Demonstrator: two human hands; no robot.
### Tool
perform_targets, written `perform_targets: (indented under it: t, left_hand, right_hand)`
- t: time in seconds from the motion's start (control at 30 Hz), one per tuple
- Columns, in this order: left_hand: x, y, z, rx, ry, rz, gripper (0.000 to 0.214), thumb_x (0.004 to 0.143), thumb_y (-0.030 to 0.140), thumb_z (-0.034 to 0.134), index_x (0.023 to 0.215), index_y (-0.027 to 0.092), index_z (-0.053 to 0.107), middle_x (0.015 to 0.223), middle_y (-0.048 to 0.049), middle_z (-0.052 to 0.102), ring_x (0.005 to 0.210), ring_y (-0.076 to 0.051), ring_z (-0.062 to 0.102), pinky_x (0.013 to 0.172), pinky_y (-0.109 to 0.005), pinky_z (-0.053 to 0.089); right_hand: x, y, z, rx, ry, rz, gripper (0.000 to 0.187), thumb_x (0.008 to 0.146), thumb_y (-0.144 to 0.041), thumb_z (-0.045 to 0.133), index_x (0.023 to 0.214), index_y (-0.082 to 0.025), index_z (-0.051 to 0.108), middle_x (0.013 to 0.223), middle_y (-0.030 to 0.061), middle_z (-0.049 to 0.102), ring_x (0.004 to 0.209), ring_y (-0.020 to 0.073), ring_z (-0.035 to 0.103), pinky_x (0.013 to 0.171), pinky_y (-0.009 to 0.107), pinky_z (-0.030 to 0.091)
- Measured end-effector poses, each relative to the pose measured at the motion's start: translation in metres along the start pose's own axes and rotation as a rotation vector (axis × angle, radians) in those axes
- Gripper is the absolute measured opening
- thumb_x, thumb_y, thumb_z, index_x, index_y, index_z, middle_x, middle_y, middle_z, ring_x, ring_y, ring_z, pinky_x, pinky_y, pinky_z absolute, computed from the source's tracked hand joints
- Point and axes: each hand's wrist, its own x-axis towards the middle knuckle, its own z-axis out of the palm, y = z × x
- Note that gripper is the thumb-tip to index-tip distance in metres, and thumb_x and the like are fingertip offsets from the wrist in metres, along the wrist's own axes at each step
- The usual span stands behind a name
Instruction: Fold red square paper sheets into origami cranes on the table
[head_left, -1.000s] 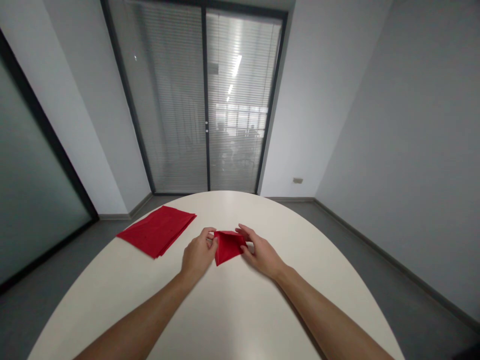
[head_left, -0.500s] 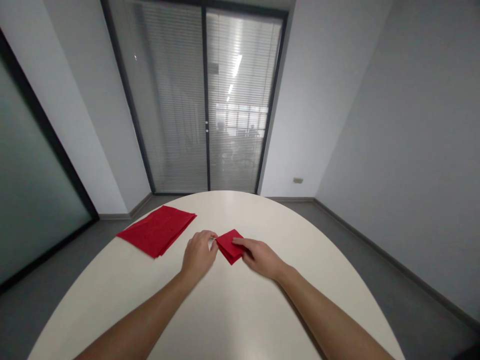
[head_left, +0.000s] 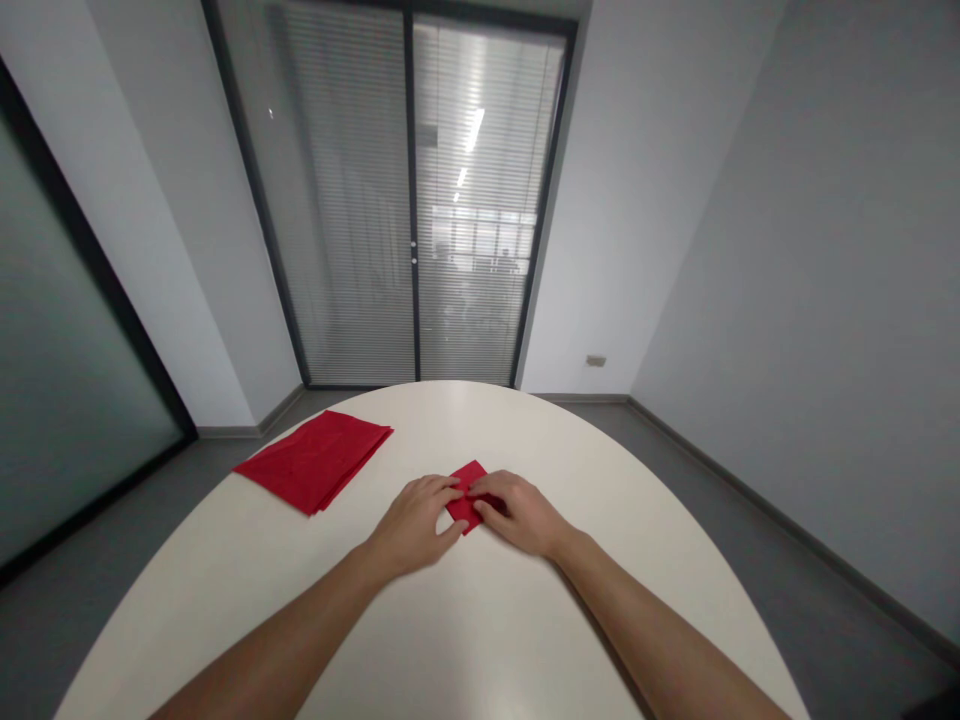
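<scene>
A small folded red paper (head_left: 475,467), or thin cloth, lies on the white table between my hands. Its near corner points toward me. My left hand (head_left: 416,522) holds it from the left, with fingers over its upper surface and the thumb at its lower edge. From the right, my right hand (head_left: 517,510) grips it with curled fingers and thumb, lifting or bending its right part. My fingers cover much of the piece, so its exact folds are hidden. A larger stack of flat red sheets (head_left: 319,462) lies at the table's far left, touched by neither hand.
The round white table (head_left: 465,620) has a curved edge on both sides. Beyond it stand glass doors with blinds (head_left: 360,250) in dark frames. Grey walls and a socket (head_left: 596,361) are at the back right.
My left hand has moved right, from the paper's left corner onto its surface. My right fingers have drawn in and curled around its right part. The stack has stayed put.
</scene>
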Motion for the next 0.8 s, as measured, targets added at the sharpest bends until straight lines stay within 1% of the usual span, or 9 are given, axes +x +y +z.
perform_targets:
  t: [0.07,0.13,0.2,0.3,0.47,0.57,0.63,0.7,0.8]
  left_hand:
    - [0.000,0.000,-0.001,-0.020,-0.024,0.031,0.033,0.089,0.031,0.064,0.122,0.026,0.068,0.132,-0.0068,0.067,0.123,-0.024,0.060,0.109,-0.044,0.045]
    - [-0.001,0.000,-0.001,-0.015,-0.069,0.031,0.037,0.092,0.033,0.061,0.128,0.028,0.065,0.139,-0.0062,0.063,0.130,-0.024,0.056,0.112,-0.047,0.041]
    - [-0.001,0.000,0.001,0.019,-0.117,0.007,0.041,0.096,0.036,0.055,0.136,0.027,0.059,0.146,-0.0069,0.057,0.137,-0.025,0.051,0.116,-0.051,0.036]
    - [-0.001,0.001,0.006,0.100,-0.135,-0.039,0.045,0.100,0.037,0.047,0.141,0.022,0.054,0.149,-0.0105,0.053,0.141,-0.025,0.046,0.118,-0.053,0.031]
    - [0.000,0.004,0.006,0.242,-0.036,-0.121,0.041,0.100,0.031,0.044,0.136,0.016,0.060,0.141,-0.0150,0.060,0.135,-0.029,0.052,0.117,-0.054,0.030]
    - [0.002,0.008,-0.001,0.235,0.024,-0.067,0.041,0.100,0.026,0.042,0.135,0.015,0.060,0.140,-0.0150,0.061,0.136,-0.027,0.051,0.119,-0.053,0.028]
    - [0.003,0.011,-0.004,0.176,-0.012,0.017,0.042,0.099,0.023,0.042,0.138,0.017,0.057,0.144,-0.0122,0.058,0.138,-0.024,0.049,0.120,-0.049,0.027]
    - [0.002,0.012,-0.005,0.117,-0.095,0.064,0.042,0.099,0.024,0.042,0.139,0.020,0.057,0.144,-0.0094,0.058,0.137,-0.022,0.050,0.120,-0.048,0.029]
    - [0.001,0.011,-0.001,0.091,-0.163,0.022,0.042,0.100,0.026,0.042,0.138,0.020,0.057,0.145,-0.0093,0.057,0.137,-0.022,0.051,0.118,-0.049,0.031]
  right_hand:
    - [-0.001,0.004,0.002,-0.042,-0.040,0.028,0.047,0.093,-0.031,0.059,0.139,-0.022,0.057,0.140,0.0119,0.061,0.131,0.0275,0.055,0.112,0.048,0.040]
    - [-0.002,0.007,0.004,-0.097,-0.124,0.090,0.061,0.095,-0.039,0.056,0.151,-0.020,0.043,0.154,0.0143,0.045,0.144,0.0298,0.040,0.119,0.054,0.029]
    - [-0.003,0.007,0.005,-0.146,-0.195,0.159,0.066,0.098,-0.045,0.048,0.155,-0.017,0.035,0.160,0.0156,0.034,0.150,0.0300,0.029,0.122,0.057,0.019]
    - [-0.002,0.005,0.003,-0.198,-0.240,0.223,0.073,0.098,-0.052,0.044,0.157,-0.011,0.029,0.162,0.0174,0.025,0.152,0.0316,0.021,0.123,0.056,0.014]
    - [-0.001,0.004,0.003,-0.218,-0.240,0.267,0.076,0.096,-0.055,0.045,0.157,-0.013,0.029,0.163,0.0149,0.023,0.153,0.0344,0.015,0.123,0.057,0.013]
    - [-0.001,0.006,0.004,-0.213,-0.217,0.260,0.074,0.095,-0.054,0.048,0.157,-0.015,0.031,0.163,0.0130,0.025,0.153,0.0347,0.015,0.123,0.058,0.014]
    - [-0.002,0.006,0.005,-0.209,-0.204,0.257,0.074,0.095,-0.053,0.049,0.157,-0.017,0.031,0.163,0.0120,0.025,0.153,0.0351,0.015,0.123,0.058,0.015]
    - [-0.002,0.006,0.005,-0.210,-0.206,0.261,0.076,0.094,-0.055,0.050,0.157,-0.016,0.032,0.163,0.0118,0.026,0.153,0.0356,0.016,0.123,0.057,0.015]
    - [-0.001,0.004,0.004,-0.218,-0.219,0.275,0.082,0.092,-0.060,0.051,0.157,-0.015,0.031,0.163,0.0115,0.026,0.152,0.0366,0.016,0.123,0.057,0.015]
